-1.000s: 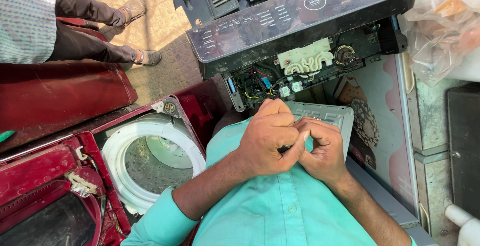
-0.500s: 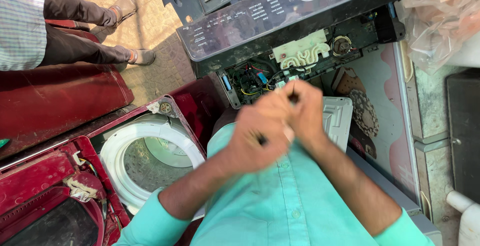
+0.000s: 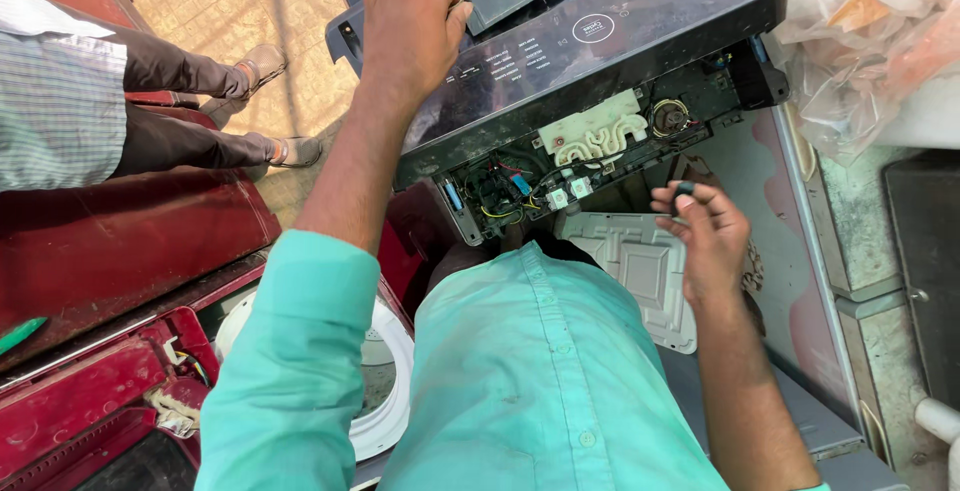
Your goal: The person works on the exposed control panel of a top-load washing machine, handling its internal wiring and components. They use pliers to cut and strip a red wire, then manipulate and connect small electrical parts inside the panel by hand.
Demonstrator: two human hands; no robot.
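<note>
At the far left a second person (image 3: 90, 101) sits on a red appliance body (image 3: 130, 241), legs stretched over the tiled floor (image 3: 220, 1). Near the lower left corner a red washing machine (image 3: 90, 411) lies open, its white drum ring (image 3: 385, 391) partly hidden behind the turquoise sleeve (image 3: 290, 371) of the person at work. That person's left hand (image 3: 412, 26) reaches up and presses down on the top left corner of a dark control panel (image 3: 600, 36), fingers curled over its edge and gripping it. Below the panel's lifted lower edge, the wiring and a white circuit board (image 3: 595, 131) lie exposed. Just below those sits a pale grey ribbed cover (image 3: 640, 266). The right hand (image 3: 705, 236) hovers above the cover's right side, pinching a small dark part (image 3: 684, 192) between fingertips and thumb. At the top right corner a crumpled clear plastic bag (image 3: 860, 41) lies.
</note>
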